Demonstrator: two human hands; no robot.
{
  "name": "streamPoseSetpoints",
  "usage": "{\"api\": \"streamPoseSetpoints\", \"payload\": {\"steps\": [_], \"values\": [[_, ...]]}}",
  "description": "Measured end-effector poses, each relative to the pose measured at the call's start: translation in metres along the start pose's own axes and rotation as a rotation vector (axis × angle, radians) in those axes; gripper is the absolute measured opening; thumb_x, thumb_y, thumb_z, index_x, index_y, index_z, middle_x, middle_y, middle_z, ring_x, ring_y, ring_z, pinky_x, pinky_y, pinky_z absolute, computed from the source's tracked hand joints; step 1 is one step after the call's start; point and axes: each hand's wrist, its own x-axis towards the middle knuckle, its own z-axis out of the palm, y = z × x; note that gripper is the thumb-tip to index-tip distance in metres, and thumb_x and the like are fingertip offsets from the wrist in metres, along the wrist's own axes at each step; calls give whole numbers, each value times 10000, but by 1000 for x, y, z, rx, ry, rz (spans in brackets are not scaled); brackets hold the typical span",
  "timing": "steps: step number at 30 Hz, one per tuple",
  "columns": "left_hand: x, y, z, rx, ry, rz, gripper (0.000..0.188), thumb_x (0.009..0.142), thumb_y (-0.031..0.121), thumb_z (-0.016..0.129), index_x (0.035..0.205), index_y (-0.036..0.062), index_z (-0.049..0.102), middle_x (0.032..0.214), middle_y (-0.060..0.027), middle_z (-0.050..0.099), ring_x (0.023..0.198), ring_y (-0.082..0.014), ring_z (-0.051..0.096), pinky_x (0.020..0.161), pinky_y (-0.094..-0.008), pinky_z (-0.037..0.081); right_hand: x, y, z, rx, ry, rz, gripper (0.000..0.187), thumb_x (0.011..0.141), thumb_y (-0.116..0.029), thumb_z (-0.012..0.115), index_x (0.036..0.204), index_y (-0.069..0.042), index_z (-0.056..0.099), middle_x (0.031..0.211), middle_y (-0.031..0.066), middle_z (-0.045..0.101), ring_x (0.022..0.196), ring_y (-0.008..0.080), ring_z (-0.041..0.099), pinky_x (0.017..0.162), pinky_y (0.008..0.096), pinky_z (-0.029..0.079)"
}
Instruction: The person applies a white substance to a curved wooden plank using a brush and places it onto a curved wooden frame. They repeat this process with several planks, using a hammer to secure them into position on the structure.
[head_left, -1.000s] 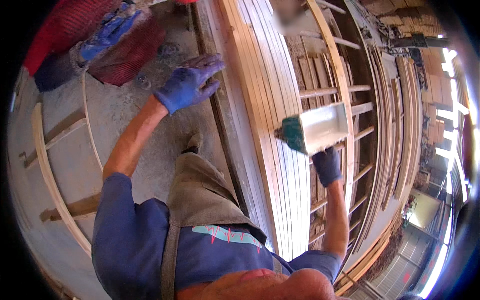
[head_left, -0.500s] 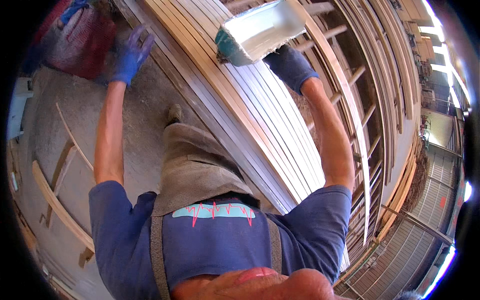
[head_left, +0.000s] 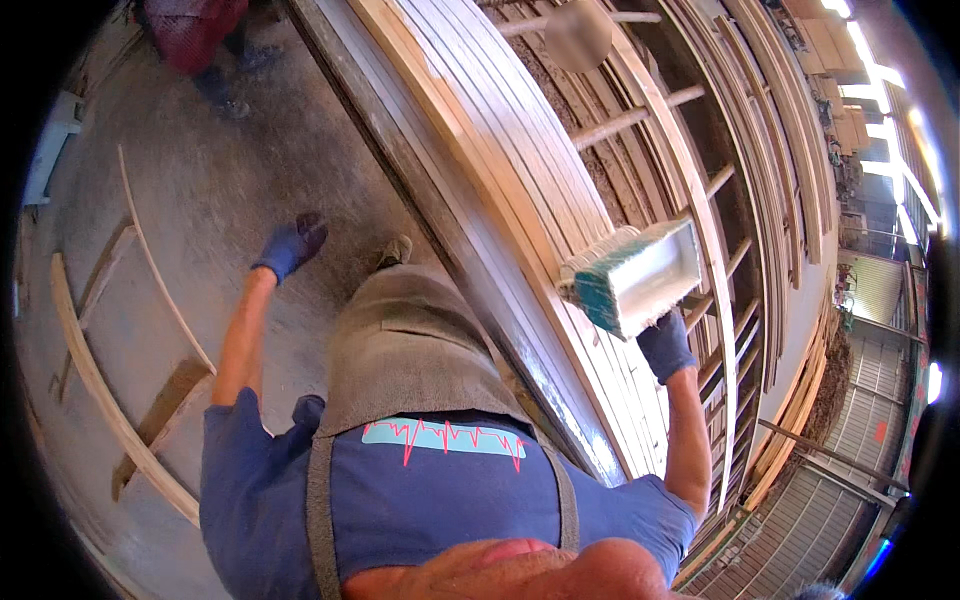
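My right hand (head_left: 664, 346), in a dark blue glove, grips a rectangular tub (head_left: 655, 280) by its near right side. Teal shows on the tub's outer wall, its inside is white, and dried paint crusts the rim. A pale ridged piece (head_left: 602, 250) shows at its far left side; I cannot tell whether it belongs to the tub. Beneath and left of the tub lie long wooden slats (head_left: 500, 150) side by side, several with a whitish surface. Over the floor hangs my left hand (head_left: 293, 246), in a blue glove, loosely curled with nothing visible in it.
A person in red (head_left: 195, 32) stands at the far left. Right of the slats is a rack with crossbars (head_left: 612, 130) and more long strips (head_left: 775, 180). Curved-looking wooden pieces (head_left: 95, 365) lie at the left. A metal-edged beam (head_left: 440, 255) borders the slats on my side.
My right hand has drawn the tub nearer and to the right along the slats. My left hand has come nearer, its spread fingers now curled. The other person is farther off.
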Motion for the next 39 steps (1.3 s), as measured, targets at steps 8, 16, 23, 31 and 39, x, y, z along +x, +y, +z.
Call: {"api": "streamPoseSetpoints", "payload": {"steps": [8,16,23,31,39], "values": [[-161,129,127,-91,-129,27,411,948,373,555,1201,56,618,1213,-208,623,1104,-384,601,933,-444,481,49,-44,-1,-361,-48,-189,259,917,-211,655,1134,-71,669,1078,144,699,1000,267,663,951,400,508],[-278,244,208,-144,-87,-102,372,958,351,539,1177,64,630,1209,-179,631,1121,-371,586,947,-418,471,-4,21,0,-92,-88,-81,321,940,-316,580,1113,-59,664,996,215,699,933,345,679,808,439,523],[-392,312,293,-37,-286,-141,405,967,297,517,1275,41,580,1315,-150,585,1207,-339,541,1060,-395,397,-274,263,-32,141,-23,-164,307,902,-159,627,1190,-55,614,1204,153,640,1144,271,581,1001,389,459],[-579,289,493,-414,-67,-256,308,947,307,556,1076,49,663,1003,-136,688,880,-251,650,776,-374,519,-563,425,-79,414,-6,68,523,843,-69,660,1341,-32,506,1349,141,561,1273,242,501,1083,369,392],[-771,408,567,-1019,-228,-947,267,932,313,591,1077,103,666,830,-39,693,602,-127,609,480,-268,413,-472,361,-71,-367,25,-388,370,944,-378,585,1156,-84,660,1032,191,699,988,323,669,901,401,516]]}}
